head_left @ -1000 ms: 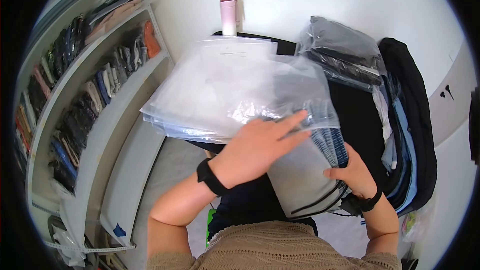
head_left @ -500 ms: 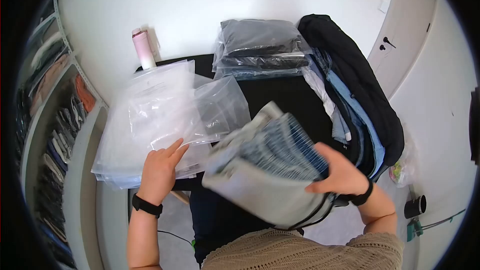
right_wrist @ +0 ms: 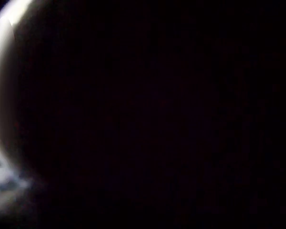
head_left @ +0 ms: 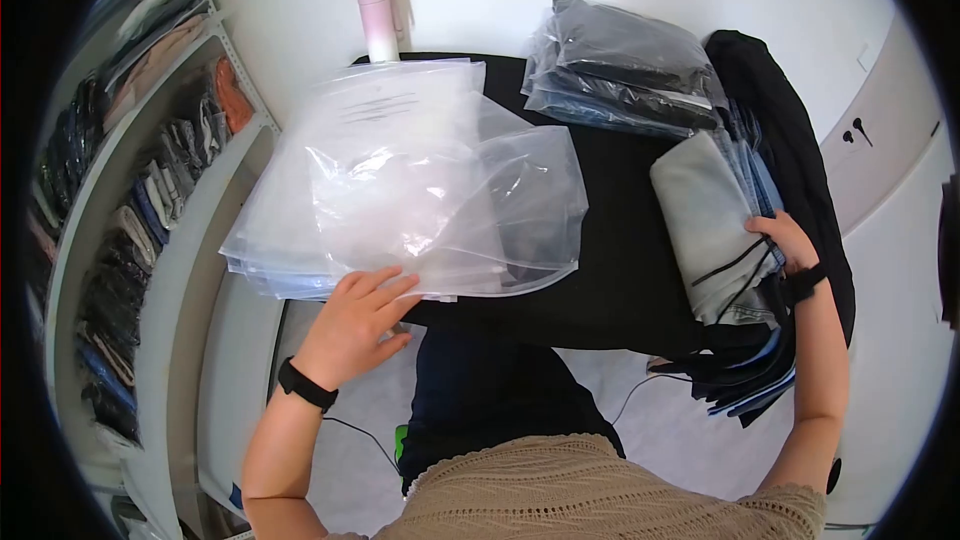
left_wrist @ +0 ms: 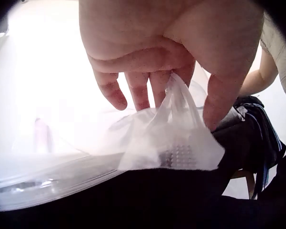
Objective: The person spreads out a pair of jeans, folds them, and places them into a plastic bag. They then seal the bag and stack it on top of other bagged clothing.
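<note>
In the head view, my left hand [head_left: 362,325] is at the front edge of a stack of clear plastic bags [head_left: 385,180], fingers extended and thumb apart. The left wrist view shows a bag corner [left_wrist: 174,148] rising towards the undersides of those fingers. My right hand [head_left: 790,240] grips the right edge of folded light-wash jeans [head_left: 700,210], thumb on top. Dark cords [head_left: 735,265] trail across their front end. The jeans lie at the table's right side, against a pile of dark and blue garments [head_left: 750,165]. The right wrist view is almost wholly dark.
Bagged folded clothes [head_left: 630,65] are stacked at the back of the black table [head_left: 610,290]. A pink and white bottle [head_left: 378,20] stands at the back left. Shelves of packed clothes [head_left: 130,210] line the left side. A long black garment [head_left: 770,70] lies along the right edge.
My right hand has carried the folded jeans from over the table's front to the garment pile at the right. My left hand has left the jeans and moved to the bags' front edge.
</note>
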Action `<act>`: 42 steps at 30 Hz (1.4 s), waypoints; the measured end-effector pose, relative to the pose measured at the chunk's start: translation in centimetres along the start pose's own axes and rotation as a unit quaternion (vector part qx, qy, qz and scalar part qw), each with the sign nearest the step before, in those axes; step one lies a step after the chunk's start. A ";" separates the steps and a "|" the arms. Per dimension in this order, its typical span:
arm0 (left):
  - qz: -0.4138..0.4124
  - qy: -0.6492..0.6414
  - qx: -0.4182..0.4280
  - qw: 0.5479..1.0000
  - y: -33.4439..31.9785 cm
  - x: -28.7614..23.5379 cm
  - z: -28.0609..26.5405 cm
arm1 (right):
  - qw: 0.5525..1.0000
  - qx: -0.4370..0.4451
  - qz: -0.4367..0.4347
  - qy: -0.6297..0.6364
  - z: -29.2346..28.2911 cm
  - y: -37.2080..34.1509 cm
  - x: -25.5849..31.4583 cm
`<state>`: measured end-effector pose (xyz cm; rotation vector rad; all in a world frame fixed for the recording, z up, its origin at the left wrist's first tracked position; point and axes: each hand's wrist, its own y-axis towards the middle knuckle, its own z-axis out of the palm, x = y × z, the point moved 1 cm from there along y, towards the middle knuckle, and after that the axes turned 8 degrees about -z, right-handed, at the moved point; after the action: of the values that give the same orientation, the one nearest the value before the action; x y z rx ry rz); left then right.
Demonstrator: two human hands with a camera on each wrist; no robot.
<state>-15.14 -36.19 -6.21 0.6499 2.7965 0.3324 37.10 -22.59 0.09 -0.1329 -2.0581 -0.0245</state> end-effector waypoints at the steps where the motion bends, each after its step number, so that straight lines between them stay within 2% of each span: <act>1: 0.011 0.003 -0.013 1.000 -0.2 0.2 0.4 | 0.996 -0.008 0.084 -0.002 -0.8 1.1 -1.4; 2: 0.022 0.006 -0.028 0.999 -0.3 0.3 0.5 | 0.991 0.071 0.097 0.061 -2.3 2.2 -3.2; 4: 0.019 -0.019 -0.036 0.999 -0.8 0.1 0.2 | 0.997 0.013 0.073 -0.025 -2.8 1.6 -2.6; 6: 0.011 -0.045 -0.045 0.998 -1.2 -0.3 -0.6 | 0.977 -0.067 -0.082 -0.183 -2.1 -0.5 -1.4; 7: 0.008 -0.077 -0.061 0.995 -1.5 -0.6 -1.2 | 0.963 -0.108 -0.164 -0.186 -0.5 -3.0 0.8; 8: 0.004 -0.109 -0.076 0.991 -1.9 -0.9 -1.5 | 0.941 -0.147 -0.242 -0.186 1.8 -6.1 3.3; 10: -0.002 -0.121 -0.086 0.989 -2.5 -1.3 -2.0 | 0.963 -0.041 -0.264 -0.021 5.7 -9.9 4.9; 12: -0.003 -0.125 -0.098 0.987 -3.0 -1.4 -2.3 | 0.960 0.104 -0.258 -0.012 11.6 -11.4 5.3; 14: 0.000 -0.119 -0.086 0.989 -3.6 -1.5 -2.3 | 0.960 0.198 -0.126 0.153 17.7 -9.7 3.2; 16: -0.021 -0.109 -0.073 0.991 -4.3 -1.5 -2.6 | 0.951 0.206 -0.016 0.230 21.7 -7.5 2.5; 17: -0.041 -0.102 -0.072 0.991 -4.6 -1.4 -2.7 | 0.949 0.212 -0.020 0.232 22.6 -7.1 3.5; 19: -0.068 -0.089 -0.075 0.991 -5.5 -0.9 -3.1 | 0.923 0.260 0.025 0.281 24.2 -6.4 5.4; 22: -0.112 -0.027 -0.076 0.990 -6.6 0.8 -3.0 | 0.914 0.290 -0.030 0.281 26.3 -3.7 6.9; 27: -0.142 0.137 -0.216 0.956 -5.1 4.5 -2.8 | 0.906 0.310 -0.064 0.282 31.7 2.5 8.7; 29: -0.177 0.138 -0.241 0.944 -4.4 6.5 -2.3 | 0.906 0.271 -0.083 0.315 34.0 4.0 8.6; 31: -0.216 0.138 -0.266 0.929 -4.8 8.3 -1.3 | 0.907 0.291 -0.067 0.296 35.5 4.8 8.0; 33: -0.274 0.017 -0.375 0.886 -6.5 10.1 -0.2 | 0.899 0.327 -0.030 0.291 36.5 6.6 6.1; 34: -0.286 0.018 -0.376 0.881 -7.3 10.8 0.4 | 0.887 0.354 -0.025 0.295 36.0 6.9 6.2; 36: -0.415 -0.122 -0.457 0.778 -9.4 12.1 1.3 | 0.873 0.378 -0.017 0.307 35.5 6.9 6.2; 37: -0.484 -0.176 -0.449 0.730 -10.0 12.3 1.7 | 0.878 0.385 -0.030 0.284 35.2 6.3 6.8; 38: -0.491 -0.173 -0.450 0.725 -10.6 12.7 2.2 | 0.875 0.393 -0.027 0.280 35.2 5.9 6.9; 40: -0.479 -0.281 -0.430 0.712 -11.2 13.4 3.1 | 0.865 0.429 -0.068 0.250 35.1 5.2 7.4; 41: -0.481 -0.280 -0.431 0.710 -11.4 13.5 3.4 | 0.871 0.427 -0.071 0.231 34.7 4.6 7.7; 42: -0.496 -0.335 -0.404 0.692 -11.1 13.1 3.4 | 0.871 0.429 -0.071 0.230 34.3 4.3 7.8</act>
<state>-29.96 -39.30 -14.97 -0.7885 1.6230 0.7798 3.80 -15.07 -9.34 0.5303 -1.4345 0.6970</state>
